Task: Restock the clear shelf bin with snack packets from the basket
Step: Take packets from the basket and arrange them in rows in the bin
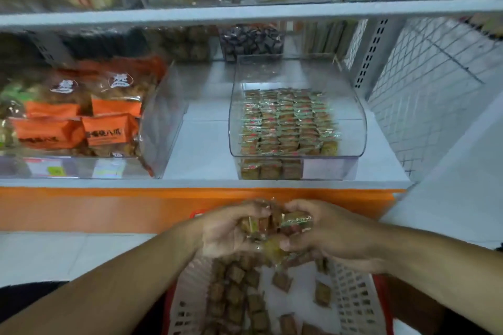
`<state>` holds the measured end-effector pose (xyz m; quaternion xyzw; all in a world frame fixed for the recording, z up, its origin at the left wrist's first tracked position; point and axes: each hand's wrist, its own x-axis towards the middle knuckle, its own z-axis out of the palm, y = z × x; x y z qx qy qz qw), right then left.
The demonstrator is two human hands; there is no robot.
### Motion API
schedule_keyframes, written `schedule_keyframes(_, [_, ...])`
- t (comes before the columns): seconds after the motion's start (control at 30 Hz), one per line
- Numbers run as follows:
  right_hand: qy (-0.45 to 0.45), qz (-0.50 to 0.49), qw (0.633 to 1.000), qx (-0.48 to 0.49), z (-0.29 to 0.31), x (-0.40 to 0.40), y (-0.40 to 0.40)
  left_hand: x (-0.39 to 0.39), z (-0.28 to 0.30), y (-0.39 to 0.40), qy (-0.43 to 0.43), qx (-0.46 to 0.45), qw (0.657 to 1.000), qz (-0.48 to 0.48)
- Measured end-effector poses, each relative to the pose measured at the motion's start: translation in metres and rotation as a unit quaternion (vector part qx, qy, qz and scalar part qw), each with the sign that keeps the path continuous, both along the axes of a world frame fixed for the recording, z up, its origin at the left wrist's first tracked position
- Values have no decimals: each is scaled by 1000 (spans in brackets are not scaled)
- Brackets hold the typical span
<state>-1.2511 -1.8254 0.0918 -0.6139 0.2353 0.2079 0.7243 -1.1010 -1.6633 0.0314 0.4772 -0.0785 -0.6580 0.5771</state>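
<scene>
I see the left hand and right hand curled together around a bunch of small shiny snack packets, just above the red and white plastic basket. The clear plastic shelf bin sits up on the white shelf, already holding rows of packets.

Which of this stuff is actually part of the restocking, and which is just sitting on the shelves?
Part of the job:
- snack packets, held by the left hand and right hand
- basket below
- clear shelf bin, partly filled

Just lying about:
- orange snack bags
- dark wrapped sweets
- wire grid panel
</scene>
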Motion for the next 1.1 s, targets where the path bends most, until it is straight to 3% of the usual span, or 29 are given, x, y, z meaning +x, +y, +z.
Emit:
schedule_keyframes(0.17, [-121,1,985,-121,26,-4,-1,-5,41,-2,-81,-24,992,99])
schedule_keyframes(0.37, [-191,10,969,-156,27,4,-9,-10,44,-14,-7,-35,977,209])
schedule_keyframes(0.6, [-213,56,972,-86,24,6,-11,-9,45,-14,-84,-43,974,206])
schedule_keyframes(0.67, [-238,35,967,-80,27,5,-12,-8,46,-14,-65,-47,977,200])
schedule_keyframes(0.87, [-344,-178,915,-109,32,9,-16,-12,47,-12,48,-42,975,213])
schedule_keyframes(1.0, [-347,-178,899,-202,18,11,-4,-21,51,-15,86,-117,976,160])
schedule_keyframes(1.1, [-351,-157,899,-211,14,13,-1,-25,53,-18,110,-158,966,171])
